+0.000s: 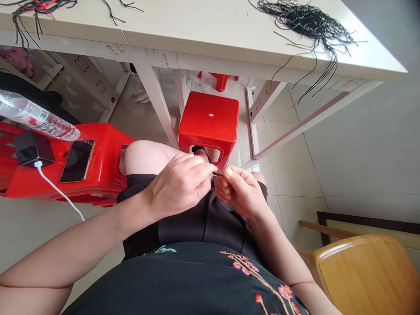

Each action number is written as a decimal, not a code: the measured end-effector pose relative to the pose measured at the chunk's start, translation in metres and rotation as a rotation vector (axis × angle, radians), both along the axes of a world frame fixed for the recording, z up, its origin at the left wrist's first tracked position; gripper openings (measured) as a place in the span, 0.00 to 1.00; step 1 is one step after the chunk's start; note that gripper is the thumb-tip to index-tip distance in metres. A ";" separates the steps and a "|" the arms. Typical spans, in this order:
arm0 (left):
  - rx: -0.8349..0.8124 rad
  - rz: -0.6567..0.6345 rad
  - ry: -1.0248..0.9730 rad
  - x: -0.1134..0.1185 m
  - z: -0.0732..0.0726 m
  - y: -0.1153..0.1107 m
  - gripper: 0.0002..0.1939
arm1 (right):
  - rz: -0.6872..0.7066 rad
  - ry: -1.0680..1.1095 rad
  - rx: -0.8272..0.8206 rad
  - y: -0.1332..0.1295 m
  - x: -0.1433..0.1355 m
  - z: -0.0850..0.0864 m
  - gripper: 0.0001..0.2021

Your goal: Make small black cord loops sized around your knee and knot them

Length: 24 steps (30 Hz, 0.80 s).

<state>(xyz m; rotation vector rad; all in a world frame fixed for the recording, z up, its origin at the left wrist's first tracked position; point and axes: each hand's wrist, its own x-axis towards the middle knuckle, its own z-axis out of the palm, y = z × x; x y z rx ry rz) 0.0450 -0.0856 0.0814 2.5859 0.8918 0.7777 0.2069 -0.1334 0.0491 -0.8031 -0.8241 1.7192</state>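
Above my lap, my left hand (pixel 183 180) and my right hand (pixel 240 189) meet almost fingertip to fingertip. A short bit of thin black cord (pixel 217 173) shows between them, pinched by the fingers of both. The rest of that cord is hidden by the hands or lost against my dark clothes. On the white table ahead lies a tangled bundle of black cords (pixel 305 22), its loose ends hanging over the front edge. More black cords with a red strand (pixel 41 6) lie at the table's left end.
A red stool (pixel 210 116) stands partly under the white table (pixel 210 33). To my left, another red stool (pixel 105 144) bears a phone (pixel 78 161), a black charger (pixel 33 148) with a white cable and a plastic bottle (pixel 39 116). A wooden chair (pixel 367 275) is at the lower right.
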 end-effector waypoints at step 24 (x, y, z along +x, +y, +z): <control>-1.113 0.215 -0.840 0.013 0.011 -0.004 0.10 | -0.177 -0.035 0.161 0.016 -0.024 -0.004 0.24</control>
